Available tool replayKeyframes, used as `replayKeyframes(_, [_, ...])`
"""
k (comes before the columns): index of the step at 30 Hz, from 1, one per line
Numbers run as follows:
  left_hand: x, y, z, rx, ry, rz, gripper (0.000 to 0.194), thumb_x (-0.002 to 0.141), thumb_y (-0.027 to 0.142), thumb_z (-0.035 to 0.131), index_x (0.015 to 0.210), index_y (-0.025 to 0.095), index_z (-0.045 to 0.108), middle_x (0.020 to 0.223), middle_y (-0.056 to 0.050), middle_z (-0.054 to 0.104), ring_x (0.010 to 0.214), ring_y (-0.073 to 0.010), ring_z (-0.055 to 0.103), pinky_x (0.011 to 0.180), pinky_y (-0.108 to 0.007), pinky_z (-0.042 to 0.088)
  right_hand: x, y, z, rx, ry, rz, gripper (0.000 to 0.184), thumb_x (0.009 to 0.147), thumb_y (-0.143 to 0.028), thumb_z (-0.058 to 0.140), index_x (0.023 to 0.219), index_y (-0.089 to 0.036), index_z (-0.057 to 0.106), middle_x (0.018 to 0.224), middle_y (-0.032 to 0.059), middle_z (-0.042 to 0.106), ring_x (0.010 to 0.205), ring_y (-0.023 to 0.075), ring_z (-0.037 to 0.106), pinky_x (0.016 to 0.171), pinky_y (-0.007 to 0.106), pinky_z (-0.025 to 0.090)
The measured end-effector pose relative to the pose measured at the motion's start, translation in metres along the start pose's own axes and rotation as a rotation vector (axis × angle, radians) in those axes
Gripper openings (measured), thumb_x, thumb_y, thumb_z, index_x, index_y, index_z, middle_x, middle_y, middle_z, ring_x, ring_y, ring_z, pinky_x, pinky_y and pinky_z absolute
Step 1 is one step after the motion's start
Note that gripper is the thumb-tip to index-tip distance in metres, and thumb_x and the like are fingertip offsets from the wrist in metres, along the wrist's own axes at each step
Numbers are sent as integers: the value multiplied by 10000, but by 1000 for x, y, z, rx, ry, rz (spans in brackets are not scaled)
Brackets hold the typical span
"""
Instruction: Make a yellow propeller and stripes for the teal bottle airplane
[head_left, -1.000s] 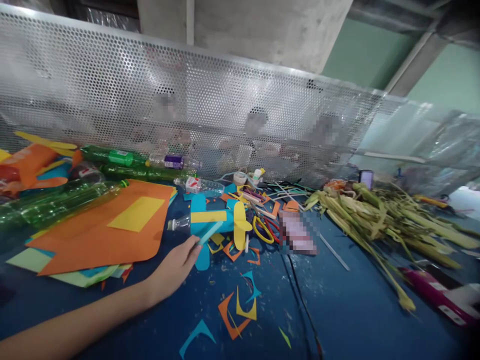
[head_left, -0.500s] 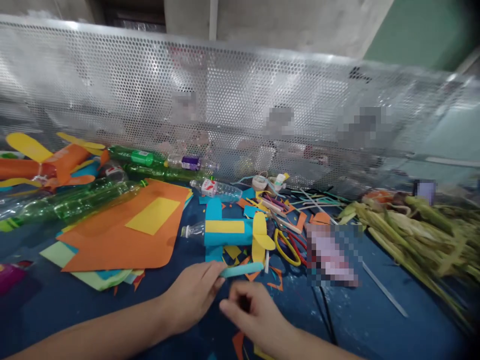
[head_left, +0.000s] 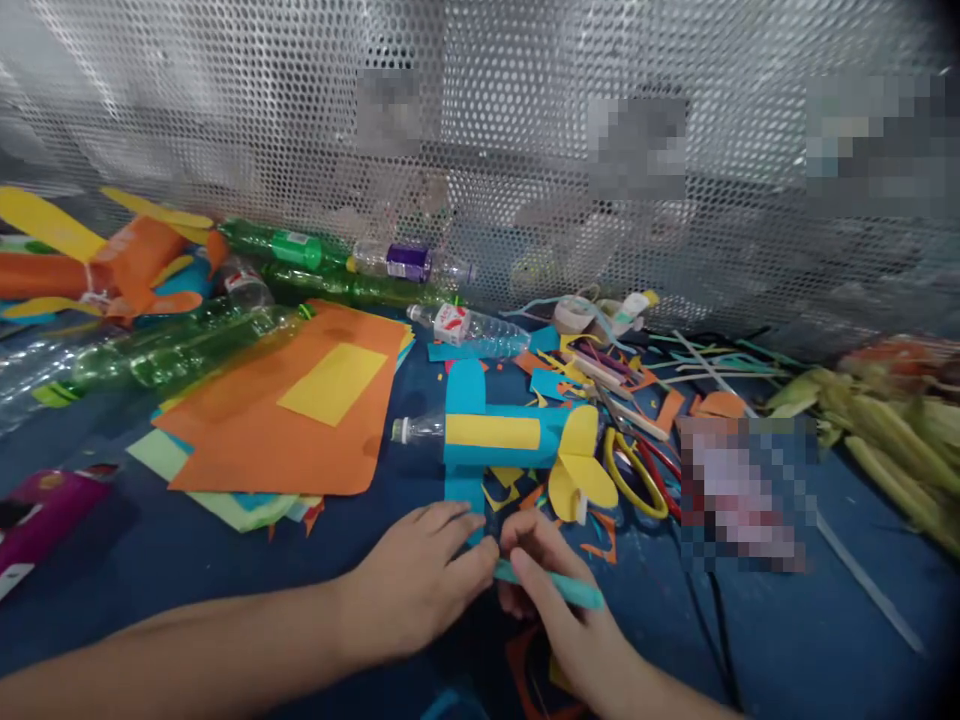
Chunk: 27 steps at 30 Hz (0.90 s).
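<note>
A slim light-teal pen (head_left: pixel 574 590) lies across the fingers of my right hand (head_left: pixel 581 640), which is closed around it. My left hand (head_left: pixel 416 585) pinches at the pen's left end, and its fingertips hide that tip. Just beyond both hands, a clear plastic bottle (head_left: pixel 424 430) rests on its side. Blue paper (head_left: pixel 551 435) wraps its body, with a yellow strip (head_left: pixel 491 432) along the top and blue wings. Yellow paper propeller blades (head_left: pixel 581 450) stand at its right end; my left hand overlaps the nearer wing.
Orange sheets (head_left: pixel 292 450) are stacked at left, near green bottles (head_left: pixel 202 345) and an orange paper plane (head_left: pixel 139 255). Yellow-handled scissors (head_left: pixel 634 480), paper scraps and a blurred pinkish object (head_left: pixel 742 500) lie right. Corn husks (head_left: pixel 892 440) are farther right. Perforated metal (head_left: pixel 300 110) stands behind.
My right hand has come in from below and taken hold of the teal pen, which was in my left hand alone. Both hands now meet at it. The view has tilted down.
</note>
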<state>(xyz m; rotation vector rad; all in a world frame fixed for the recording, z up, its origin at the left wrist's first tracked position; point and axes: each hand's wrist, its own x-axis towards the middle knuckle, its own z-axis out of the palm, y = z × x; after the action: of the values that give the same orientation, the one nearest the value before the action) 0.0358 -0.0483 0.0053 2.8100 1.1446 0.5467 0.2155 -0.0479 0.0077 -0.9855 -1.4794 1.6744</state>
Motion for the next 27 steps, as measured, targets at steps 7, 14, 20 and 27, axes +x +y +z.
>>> replayKeyframes(7, [-1, 4, -1, -94, 48, -35, 217, 913, 263, 333, 992, 155, 504, 825, -66, 616, 777, -200, 563, 669, -331, 488, 11, -8, -3, -76, 51, -22, 249, 843, -400, 492, 722, -190, 435, 483, -72, 450, 421, 63, 378, 420, 190, 297])
replayKeyframes(14, [0, 1, 0, -259, 165, -161, 194, 907, 232, 394, 1049, 175, 514, 938, -51, 608, 878, -183, 538, 797, -328, 468, 21, -9, -4, 4, 158, -99, 235, 855, -363, 469, 702, -194, 412, 451, -83, 449, 375, 52, 336, 374, 174, 241])
replayKeyframes(20, [4, 4, 2, -238, 75, -169, 164, 915, 174, 347, 903, 155, 509, 871, -51, 577, 812, -169, 547, 745, -304, 484, 23, -3, 2, -101, 134, -150, 258, 835, -366, 524, 694, -202, 382, 461, -92, 440, 392, 58, 362, 399, 189, 275])
replayKeyframes(27, [7, 1, 4, -274, 8, -178, 150, 921, 169, 337, 868, 165, 477, 821, -30, 582, 764, -170, 565, 684, -293, 470, 28, 2, 2, -68, 158, -165, 280, 835, -348, 537, 662, -198, 377, 433, -108, 350, 404, 57, 296, 426, 206, 225])
